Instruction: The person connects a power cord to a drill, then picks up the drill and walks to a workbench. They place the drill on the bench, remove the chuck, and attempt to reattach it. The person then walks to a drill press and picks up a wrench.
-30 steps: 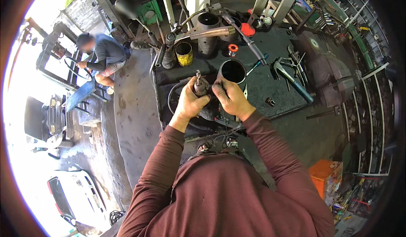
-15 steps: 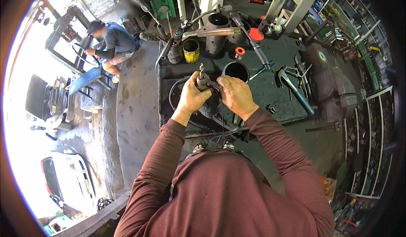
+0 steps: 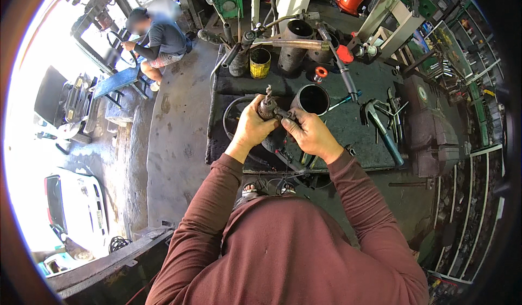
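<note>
My left hand [image 3: 250,128] is closed around the drill chuck [image 3: 266,109] of a power drill. A twisted drill bit [image 3: 268,93] stands up out of the chuck's jaws. A chuck key [image 3: 283,113] reaches across to the chuck's side, and my right hand [image 3: 316,135] pinches its handle between thumb and fingers. Most of the drill's dark body lies below and between my hands, partly hidden by them. Just beyond my right hand a dark metal cylinder [image 3: 328,102] stands with its open end up.
On the dark bench mat [image 3: 359,142] lie a hammer [image 3: 387,136] and pliers [image 3: 397,112] at the right. Behind stand a yellow can [image 3: 260,68], another cylinder [image 3: 293,60] and a red-orange ring [image 3: 321,72]. A bench vise [image 3: 435,125] sits far right. Another person [image 3: 163,38] sits far left.
The view has shifted, so the bench sits a little lower and farther right. My right hand has turned about the chuck with the key, its thumb now showing on top.
</note>
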`<state>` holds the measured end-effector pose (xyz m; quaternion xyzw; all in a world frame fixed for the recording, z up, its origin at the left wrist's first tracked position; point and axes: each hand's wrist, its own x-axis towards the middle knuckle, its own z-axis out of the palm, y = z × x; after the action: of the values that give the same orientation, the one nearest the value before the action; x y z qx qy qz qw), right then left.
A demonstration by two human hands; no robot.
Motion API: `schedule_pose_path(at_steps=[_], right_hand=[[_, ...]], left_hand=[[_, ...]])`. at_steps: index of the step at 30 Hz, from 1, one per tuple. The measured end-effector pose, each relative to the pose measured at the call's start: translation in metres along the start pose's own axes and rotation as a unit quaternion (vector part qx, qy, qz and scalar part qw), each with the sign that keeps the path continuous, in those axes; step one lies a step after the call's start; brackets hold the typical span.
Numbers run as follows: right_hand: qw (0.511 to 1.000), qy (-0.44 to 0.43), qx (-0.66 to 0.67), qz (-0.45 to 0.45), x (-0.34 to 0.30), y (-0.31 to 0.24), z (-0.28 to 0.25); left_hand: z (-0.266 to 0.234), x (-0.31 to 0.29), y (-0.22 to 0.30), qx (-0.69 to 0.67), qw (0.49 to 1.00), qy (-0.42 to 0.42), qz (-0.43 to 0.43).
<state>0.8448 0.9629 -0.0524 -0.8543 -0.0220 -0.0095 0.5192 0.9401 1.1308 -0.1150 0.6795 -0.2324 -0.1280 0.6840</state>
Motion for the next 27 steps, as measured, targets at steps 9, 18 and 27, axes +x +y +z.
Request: schedule_pose_path(at_steps=[9, 18, 27], right_hand=[[0.914, 0.173, -0.297, -0.215, 0.003, 0.017, 0.014], [0.986, 0.01, 0.145, 0.083, -0.009, 0.017, 0.001], [0.851, -0.028, 0.483, 0.206, -0.003, 0.006, 0.011]], left_hand=[[0.0, 0.002, 0.0, -0.004, 1.0, -0.01, -0.023], [0.005, 0.007, 0.006, 0.026, 0.999, 0.022, 0.005], [0.007, 0.006, 0.013, 0.008, 1.0, 0.01, -0.013]])
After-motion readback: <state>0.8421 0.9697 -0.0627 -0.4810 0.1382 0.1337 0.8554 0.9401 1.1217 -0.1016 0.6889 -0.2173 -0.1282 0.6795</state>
